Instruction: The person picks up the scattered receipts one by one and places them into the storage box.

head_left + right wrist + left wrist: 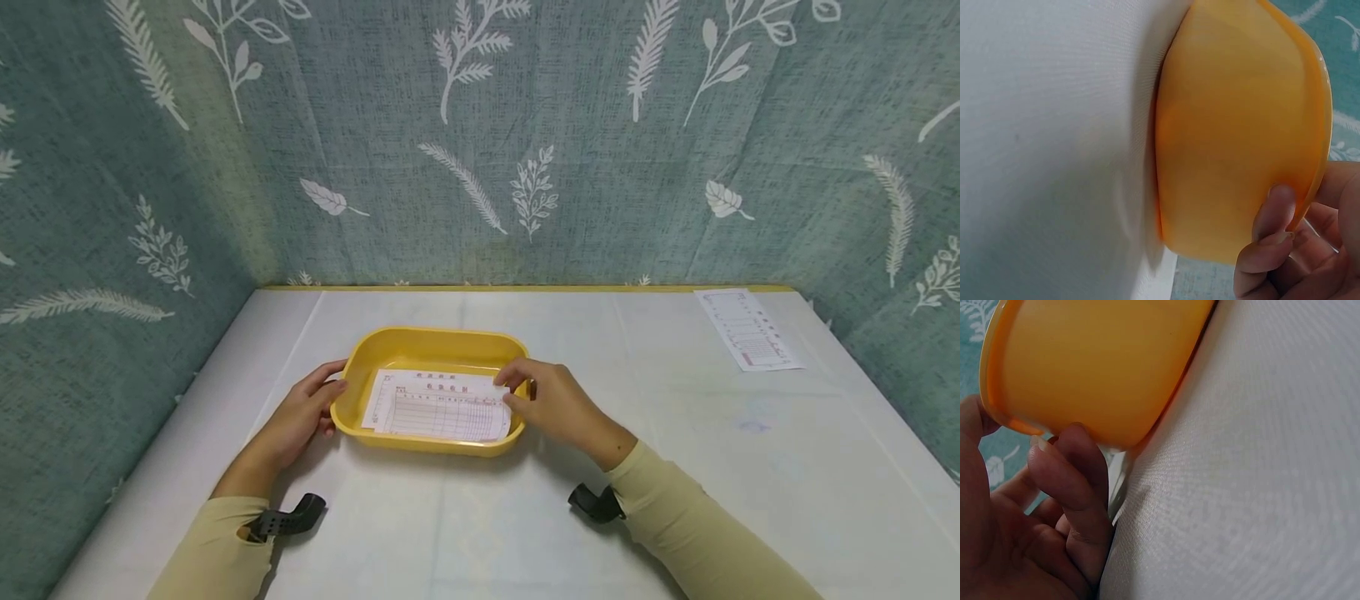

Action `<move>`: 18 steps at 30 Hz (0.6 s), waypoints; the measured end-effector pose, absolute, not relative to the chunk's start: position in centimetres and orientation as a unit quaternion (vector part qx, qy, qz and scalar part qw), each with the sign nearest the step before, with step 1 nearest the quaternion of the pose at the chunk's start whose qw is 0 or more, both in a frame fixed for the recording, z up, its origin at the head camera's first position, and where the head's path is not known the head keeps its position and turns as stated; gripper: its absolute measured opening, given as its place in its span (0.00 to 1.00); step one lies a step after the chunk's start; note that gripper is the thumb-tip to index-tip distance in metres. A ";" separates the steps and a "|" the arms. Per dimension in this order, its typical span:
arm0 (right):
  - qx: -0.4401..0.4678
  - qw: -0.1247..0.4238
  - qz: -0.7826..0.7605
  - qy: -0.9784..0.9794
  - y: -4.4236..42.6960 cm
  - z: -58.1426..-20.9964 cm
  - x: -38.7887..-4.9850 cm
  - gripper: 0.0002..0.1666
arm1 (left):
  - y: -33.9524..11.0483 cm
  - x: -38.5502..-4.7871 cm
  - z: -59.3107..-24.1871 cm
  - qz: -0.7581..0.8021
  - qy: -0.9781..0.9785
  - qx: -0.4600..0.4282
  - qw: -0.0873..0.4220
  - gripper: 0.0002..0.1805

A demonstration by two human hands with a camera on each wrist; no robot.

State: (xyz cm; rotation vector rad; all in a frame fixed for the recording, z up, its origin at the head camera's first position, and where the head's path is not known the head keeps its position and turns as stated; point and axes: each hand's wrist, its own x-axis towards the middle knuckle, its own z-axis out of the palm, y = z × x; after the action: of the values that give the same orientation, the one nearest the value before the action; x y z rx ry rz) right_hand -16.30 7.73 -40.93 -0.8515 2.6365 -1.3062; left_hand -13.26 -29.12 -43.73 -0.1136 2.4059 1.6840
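Observation:
A yellow plastic tray (pixel 420 446) rests on the white-covered table in the head view. Several printed paper slips (pixel 450 412) lie overlapped inside it. My left hand (pixel 300 412) holds the tray's left end, thumb over the rim and other fingers outside, some curled beneath the rim in the left wrist view. At the right end is my right hand (pixel 558 404), its thumb and a finger reaching over the rim beside the slips' right edge. Fingertips (pixel 1275 209) of that hand press the outer wall in the right wrist view. Whether it also touches paper I cannot tell.
Another printed slip (pixel 750 329) lies flat at the table's back right. A green leaf-patterned curtain (pixel 480 167) hangs behind and along both sides of the table. Dark wrist mounts (pixel 288 518) project from both sleeves near the tabletop (pixel 465 533).

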 end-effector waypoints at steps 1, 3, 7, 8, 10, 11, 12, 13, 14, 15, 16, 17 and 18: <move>-0.278 0.041 -0.424 0.861 7.7 -41.0 -16.3 0.10 | -29.1 -13.3 -43.7 0.571 0.814 -0.038 0.101 0.31; -0.274 0.043 -0.422 0.863 7.7 -41.0 -16.3 0.10 | -29.0 -13.3 -43.8 0.571 0.814 -0.037 0.099 0.31; -0.268 0.046 -0.418 0.867 7.6 -41.0 -16.2 0.09 | -29.1 -13.3 -43.9 0.573 0.813 -0.037 0.095 0.31; -0.266 0.048 -0.418 0.868 7.6 -40.9 -16.2 0.09 | -29.1 -13.3 -43.9 0.573 0.813 -0.038 0.097 0.31; -0.264 0.052 -0.416 0.869 7.6 -41.0 -16.1 0.08 | -29.1 -13.3 -44.0 0.572 0.813 -0.038 0.101 0.31; -0.264 0.054 -0.415 0.869 7.7 -41.1 -16.1 0.08 | -29.0 -13.2 -44.0 0.572 0.813 -0.039 0.103 0.31; -0.263 0.057 -0.415 0.869 7.7 -41.1 -16.0 0.08 | -29.0 -13.2 -44.0 0.572 0.813 -0.039 0.104 0.31; -0.260 0.062 -0.420 0.867 7.7 -41.1 -16.0 0.08 | -29.1 -13.2 -44.0 0.571 0.813 -0.039 0.105 0.31; -0.256 0.068 -0.425 0.866 7.7 -41.1 -16.0 0.08 | -29.0 -13.1 -44.0 0.571 0.814 -0.038 0.104 0.31; -0.253 0.073 -0.430 0.864 7.7 -41.1 -15.9 0.08 | -29.0 -13.1 -44.0 0.571 0.814 -0.037 0.102 0.31; -0.249 0.079 -0.435 0.862 7.6 -41.1 -15.9 0.08 | -29.0 -13.1 -44.0 0.572 0.813 -0.037 0.100 0.31; -0.247 0.084 -0.439 0.859 7.6 -41.1 -15.9 0.08 | -29.0 -13.1 -44.0 0.573 0.813 -0.037 0.098 0.31; -0.244 0.090 -0.445 0.857 7.6 -41.1 -15.9 0.08 | -29.0 -13.1 -44.0 0.573 0.813 -0.037 0.096 0.31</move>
State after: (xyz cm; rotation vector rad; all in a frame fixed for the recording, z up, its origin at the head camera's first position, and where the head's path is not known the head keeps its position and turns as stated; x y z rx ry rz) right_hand -15.90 7.59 -41.07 -0.7246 2.5476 -1.3228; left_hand -13.08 -29.02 -43.99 -0.1104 2.4075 1.6986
